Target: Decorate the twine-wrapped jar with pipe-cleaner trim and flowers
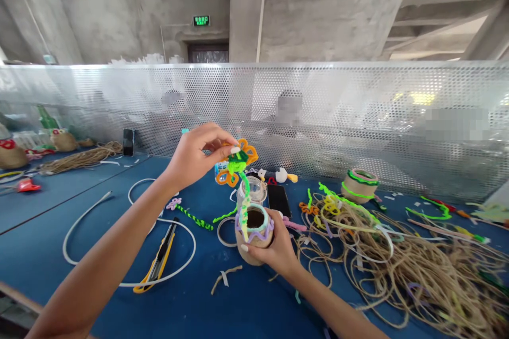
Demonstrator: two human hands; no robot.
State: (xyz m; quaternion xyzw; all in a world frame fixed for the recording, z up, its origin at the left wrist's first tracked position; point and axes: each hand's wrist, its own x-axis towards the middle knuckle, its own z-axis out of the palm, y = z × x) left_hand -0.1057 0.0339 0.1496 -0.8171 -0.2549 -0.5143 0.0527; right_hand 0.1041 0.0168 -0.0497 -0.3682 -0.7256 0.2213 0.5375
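Between thumb and fingers, my left hand pinches the head of a pipe-cleaner flower with orange petals and a green centre. Its twisted green stem hangs down, the pale lower end in front of the rim of a twine-wrapped jar. Purple wavy trim and a light blue ring go round the jar's mouth. My right hand wraps round the jar's right side and holds it slightly tilted. A clear glass jar and a black phone lie just behind it.
A yellow utility knife lies inside a loop of white cord on the left. Tangled twine covers the right of the blue table. Another wrapped jar stands behind it. A perforated metal screen borders the far edge.
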